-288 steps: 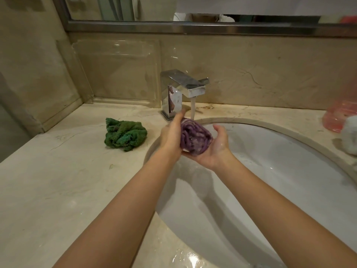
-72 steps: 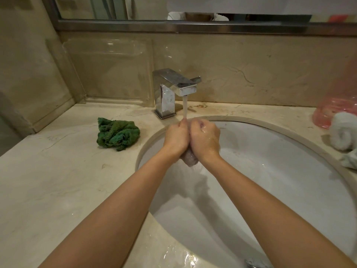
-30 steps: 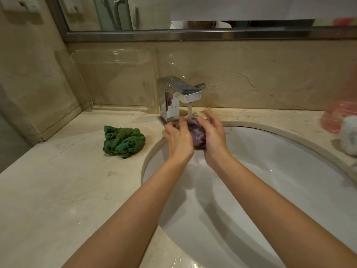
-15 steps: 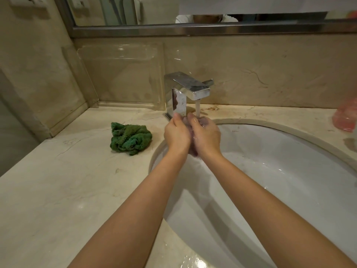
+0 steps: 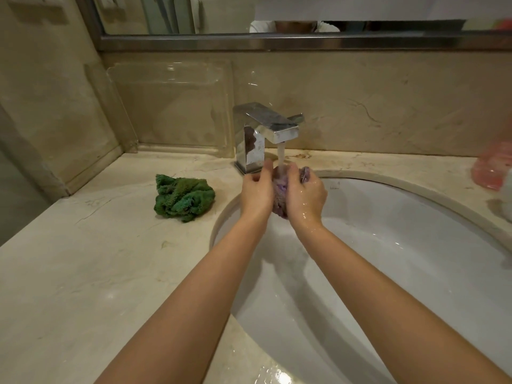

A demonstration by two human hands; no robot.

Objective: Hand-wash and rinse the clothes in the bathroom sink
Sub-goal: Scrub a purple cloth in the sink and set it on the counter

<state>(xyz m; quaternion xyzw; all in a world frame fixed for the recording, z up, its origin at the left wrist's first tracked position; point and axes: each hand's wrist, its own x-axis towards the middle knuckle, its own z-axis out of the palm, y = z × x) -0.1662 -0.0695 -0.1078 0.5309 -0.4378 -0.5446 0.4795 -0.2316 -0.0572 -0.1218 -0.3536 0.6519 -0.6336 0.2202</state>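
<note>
Head view: both hands' fingers (image 5: 294, 168) curl around purple cloth (image 5: 280, 191) under running faucet (image 5: 266, 134).

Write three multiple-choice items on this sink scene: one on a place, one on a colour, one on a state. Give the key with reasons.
1. Where is the green cloth?
A. in the basin
B. on the counter left of the sink
C. hung over the tap

2. What colour is the cloth between the hands?
A. purple
B. white
C. yellow

3. The tap is:
A. off
B. running
C. hidden

Key: B, it lies on the counter beside the sink; A, the purple cloth shows between left hand and right hand; B, a stream falls onto it.
</note>
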